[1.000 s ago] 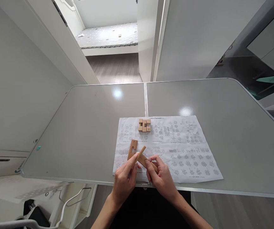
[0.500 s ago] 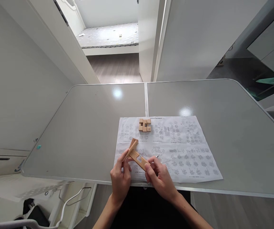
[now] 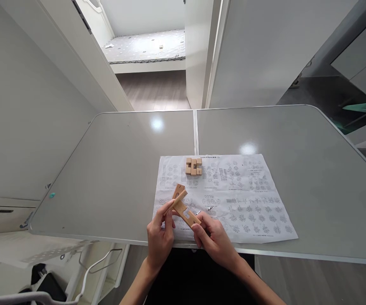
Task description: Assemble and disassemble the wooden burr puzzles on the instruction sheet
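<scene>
Two notched wooden puzzle pieces cross each other above the front of the printed sheet. My left hand [image 3: 161, 231] is closed on the narrow wooden piece [image 3: 180, 197], which slants up to the right. In my right hand [image 3: 213, 233], thumb and fingers pinch the lower end of the flat notched wooden piece [image 3: 187, 215]. This flat piece passes beneath the narrow one, and its far end shows a slot. Whether the two are interlocked I cannot tell. A small cluster of wooden blocks [image 3: 194, 167] stands on the sheet beyond my hands.
The white paper sheet [image 3: 249, 199], printed with small diagrams, lies on the grey folding table [image 3: 122, 169]. A small shiny object [image 3: 210, 208] rests on the paper near my right hand. Left of the table stands a white shelf unit with a curved white rail [image 3: 85, 279].
The flat notched piece has turned slightly in my fingers, showing more of its broad face. The narrow piece has tipped a little to the right. The block cluster stays put.
</scene>
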Demonstrator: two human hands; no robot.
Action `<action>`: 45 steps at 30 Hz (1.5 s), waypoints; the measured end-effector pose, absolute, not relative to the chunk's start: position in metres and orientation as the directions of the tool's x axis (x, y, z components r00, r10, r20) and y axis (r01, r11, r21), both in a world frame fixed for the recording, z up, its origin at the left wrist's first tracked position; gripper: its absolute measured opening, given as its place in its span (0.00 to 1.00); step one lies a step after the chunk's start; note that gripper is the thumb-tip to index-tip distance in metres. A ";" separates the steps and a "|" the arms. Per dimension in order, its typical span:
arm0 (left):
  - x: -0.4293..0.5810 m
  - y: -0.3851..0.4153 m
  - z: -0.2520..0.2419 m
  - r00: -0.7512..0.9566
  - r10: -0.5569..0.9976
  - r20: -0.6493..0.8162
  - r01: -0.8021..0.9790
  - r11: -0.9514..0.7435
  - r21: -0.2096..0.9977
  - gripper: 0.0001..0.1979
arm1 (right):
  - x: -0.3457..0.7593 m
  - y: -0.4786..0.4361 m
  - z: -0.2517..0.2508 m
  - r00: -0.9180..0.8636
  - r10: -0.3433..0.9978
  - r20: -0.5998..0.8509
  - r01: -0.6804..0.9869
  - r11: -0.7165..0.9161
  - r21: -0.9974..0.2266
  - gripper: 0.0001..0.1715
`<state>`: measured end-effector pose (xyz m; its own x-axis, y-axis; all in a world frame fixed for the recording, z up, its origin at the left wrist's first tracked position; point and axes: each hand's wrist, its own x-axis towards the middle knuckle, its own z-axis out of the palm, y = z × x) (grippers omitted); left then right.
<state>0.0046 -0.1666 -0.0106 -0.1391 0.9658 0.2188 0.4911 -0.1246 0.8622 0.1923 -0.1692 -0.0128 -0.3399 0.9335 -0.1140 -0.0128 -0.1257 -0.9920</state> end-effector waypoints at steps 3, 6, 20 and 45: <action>0.004 -0.167 -0.007 -0.120 0.972 0.204 0.478 -0.124 0.870 0.14 | 0.192 -0.169 -0.012 -0.334 0.934 -0.127 -0.015 -0.140 -0.990 0.24; 0.005 -0.167 -0.006 -0.116 0.972 0.204 0.473 -0.127 0.872 0.15 | 0.192 -0.169 -0.012 -0.336 0.931 -0.144 -0.016 -0.159 -0.987 0.24; 0.004 -0.170 -0.012 0.034 0.970 0.241 0.515 -0.224 0.827 0.14 | 0.191 -0.167 -0.008 -0.347 0.930 -0.122 0.011 -0.126 -0.992 0.24; 0.012 -0.175 -0.025 -0.007 0.945 0.327 0.617 -0.254 0.745 0.19 | 0.187 -0.166 -0.009 -0.275 0.953 -0.127 0.051 -0.117 -0.992 0.25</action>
<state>0.0124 -0.1753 -0.0251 -0.0069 0.9448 0.3275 0.6175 -0.2536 0.7446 0.1866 -0.1659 -0.0088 -0.2754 0.9530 -0.1265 0.0508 -0.1170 -0.9918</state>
